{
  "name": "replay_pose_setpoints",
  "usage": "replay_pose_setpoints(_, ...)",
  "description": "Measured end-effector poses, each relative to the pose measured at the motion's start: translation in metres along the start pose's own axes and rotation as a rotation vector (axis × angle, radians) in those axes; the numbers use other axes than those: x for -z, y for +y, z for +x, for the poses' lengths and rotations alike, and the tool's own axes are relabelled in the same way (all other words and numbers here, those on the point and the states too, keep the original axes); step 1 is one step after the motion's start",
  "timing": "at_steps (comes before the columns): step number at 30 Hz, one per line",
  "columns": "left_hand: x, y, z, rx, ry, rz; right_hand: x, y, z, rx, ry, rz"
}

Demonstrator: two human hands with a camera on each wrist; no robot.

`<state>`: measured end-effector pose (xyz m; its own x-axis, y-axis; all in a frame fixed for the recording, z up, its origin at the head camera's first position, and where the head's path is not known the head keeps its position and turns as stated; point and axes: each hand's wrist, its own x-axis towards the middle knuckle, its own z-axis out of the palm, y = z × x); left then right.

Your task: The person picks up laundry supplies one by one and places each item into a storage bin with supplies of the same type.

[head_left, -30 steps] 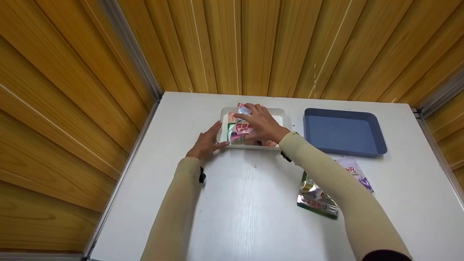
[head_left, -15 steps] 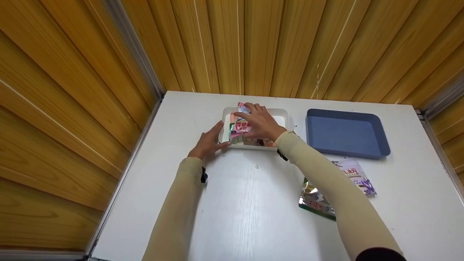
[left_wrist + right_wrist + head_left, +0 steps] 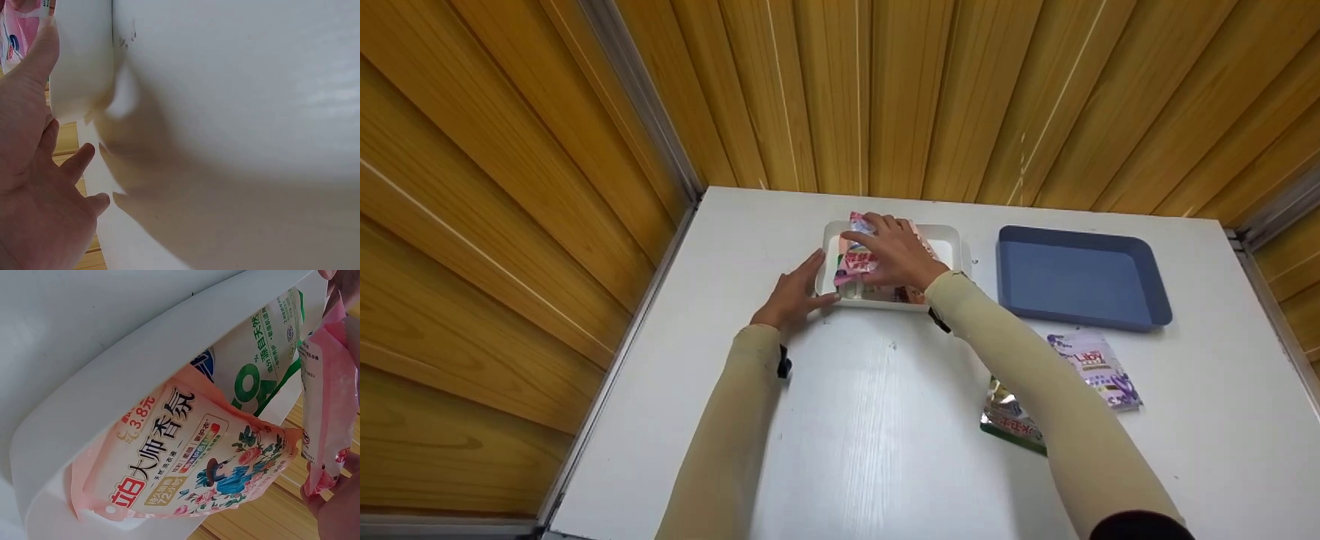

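Observation:
A pink packet (image 3: 858, 262) is held in my right hand (image 3: 901, 251), thumb on one side and fingers on the other, over the left part of a white tray (image 3: 877, 304). My left hand (image 3: 793, 294) is at the tray's left front corner, thumb against the front wall and fingers along the left side. In the right wrist view, a peach laundry detergent pouch (image 3: 185, 455) with flowers lies in the tray. Beside it sits a white and green pouch (image 3: 253, 365), partly hidden. The pink packet (image 3: 331, 394) appears tilted, above these pouches.
A blue tray (image 3: 1080, 277) stands on the right of the white table. In front of it lie a purple Liby pouch (image 3: 1093, 367) and a green and silver pouch (image 3: 1009, 417), which the right forearm partly covers. Wood-panelled walls rise behind and on both sides.
The pink packet has shifted slightly within the tray area, still in my right hand. My right forearm has swung a little left, uncovering more of the purple pouch. My left hand stays put.

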<state>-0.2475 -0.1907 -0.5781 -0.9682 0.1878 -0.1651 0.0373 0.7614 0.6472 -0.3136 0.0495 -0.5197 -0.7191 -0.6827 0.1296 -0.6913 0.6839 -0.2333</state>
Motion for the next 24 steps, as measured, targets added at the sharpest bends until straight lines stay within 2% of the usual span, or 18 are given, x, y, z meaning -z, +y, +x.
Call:
replay_pose_setpoints(5,0.001,0.001,0.000,0.001,-0.003,0.003,-0.003,-0.001,0.001,-0.026,-0.018,0.010)
replay_pose_setpoints(12,0.001,0.000,0.000,0.006,-0.012,0.013,-0.011,0.000,0.003,-0.009,-0.040,-0.014)
replay_pose_setpoints(18,-0.001,-0.001,0.001,0.003,-0.004,0.010,-0.015,-0.001,0.003,-0.029,-0.064,-0.010)
replay_pose_setpoints(24,0.000,-0.002,0.002,-0.027,-0.004,0.032,-0.018,0.000,0.003,-0.043,-0.064,-0.035)
